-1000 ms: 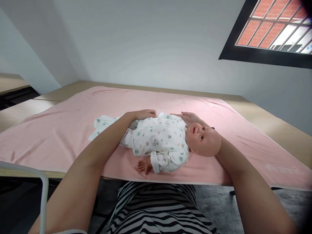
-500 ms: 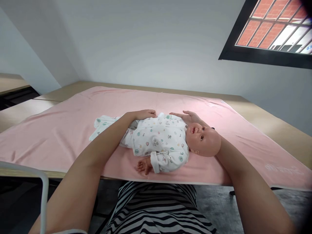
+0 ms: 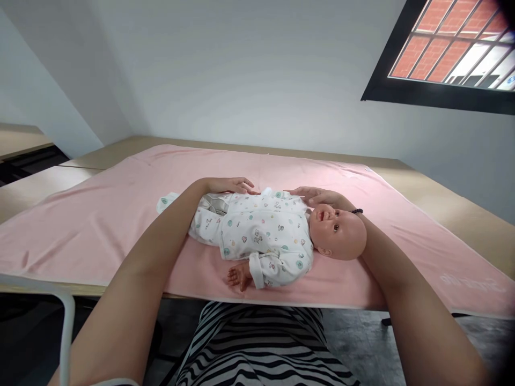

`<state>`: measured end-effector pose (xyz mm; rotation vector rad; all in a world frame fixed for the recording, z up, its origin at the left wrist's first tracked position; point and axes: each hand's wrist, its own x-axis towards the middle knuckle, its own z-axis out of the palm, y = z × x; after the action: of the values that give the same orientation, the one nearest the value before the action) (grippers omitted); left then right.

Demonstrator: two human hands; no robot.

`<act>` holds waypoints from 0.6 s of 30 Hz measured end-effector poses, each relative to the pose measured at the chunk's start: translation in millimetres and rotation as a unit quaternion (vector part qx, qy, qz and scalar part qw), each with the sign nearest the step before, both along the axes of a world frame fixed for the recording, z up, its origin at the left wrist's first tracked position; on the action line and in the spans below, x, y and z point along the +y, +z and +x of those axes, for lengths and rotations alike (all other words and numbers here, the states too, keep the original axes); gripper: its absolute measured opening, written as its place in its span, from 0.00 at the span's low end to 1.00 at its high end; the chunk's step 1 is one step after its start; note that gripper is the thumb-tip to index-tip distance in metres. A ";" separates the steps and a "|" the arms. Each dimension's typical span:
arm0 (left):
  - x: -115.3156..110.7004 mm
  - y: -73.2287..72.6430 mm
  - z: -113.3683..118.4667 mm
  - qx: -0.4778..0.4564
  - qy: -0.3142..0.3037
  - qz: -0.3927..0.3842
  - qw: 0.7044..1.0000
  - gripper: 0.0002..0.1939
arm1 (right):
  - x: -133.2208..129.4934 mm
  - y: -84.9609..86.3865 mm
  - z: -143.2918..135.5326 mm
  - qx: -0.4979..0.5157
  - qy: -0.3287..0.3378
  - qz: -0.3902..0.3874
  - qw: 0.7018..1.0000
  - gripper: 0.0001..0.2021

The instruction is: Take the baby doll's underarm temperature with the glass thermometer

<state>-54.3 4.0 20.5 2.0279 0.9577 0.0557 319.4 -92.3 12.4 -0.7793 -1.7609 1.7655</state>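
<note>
A baby doll (image 3: 265,228) in a white printed top lies on its back across a pink blanket (image 3: 120,214), head to the right. Its near hand sticks out of a cuffed sleeve. White printed trousers (image 3: 207,225) cover its legs, partly behind my left forearm. My left hand (image 3: 233,185) is at the doll's far side by the waist, fingers stretched and slightly apart. By the far shoulder, my right hand (image 3: 311,194) rests with fingers extended along the far sleeve, their tips partly hidden. My right forearm passes beside the doll's head.
The blanket lies over a wooden table (image 3: 426,187) that meets a grey wall (image 3: 249,75). A barred window (image 3: 446,48) is at the upper right. A white curved bar (image 3: 67,327) stands at the lower left. Another wooden surface (image 3: 20,139) is at the far left.
My left hand has uncurled and shifted slightly left, its fingers now stretched. My right hand has turned from palm-up to palm lowered by the far shoulder. The doll lies nearly as before.
</note>
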 end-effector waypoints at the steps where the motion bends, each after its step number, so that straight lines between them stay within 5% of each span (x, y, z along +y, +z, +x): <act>1: -0.5 6.2 -3.8 0.014 0.000 0.015 1.000 0.31 | 10.1 5.0 4.1 -0.020 0.020 0.015 0.999 0.25; 5: -19.6 47.5 -8.2 0.084 -0.030 0.092 0.992 0.25 | 34.8 41.9 21.3 -0.169 0.102 0.170 0.965 0.20; 10: -73.0 100.6 4.5 0.182 -0.134 0.105 0.968 0.23 | -1.3 92.6 12.4 -0.356 0.217 0.251 0.874 0.22; 13: -93.2 108.3 12.1 0.229 -0.152 0.086 0.958 0.24 | -25.4 101.0 -2.5 -0.407 0.235 0.247 0.847 0.21; 18: -93.7 99.0 19.0 0.243 -0.146 0.068 0.957 0.24 | -31.0 94.8 -14.8 -0.405 0.213 0.275 0.846 0.20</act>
<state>-35.3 -89.7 119.5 2.3445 0.9514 -0.5749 304.5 -123.3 107.2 -0.9992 -3.0167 1.0482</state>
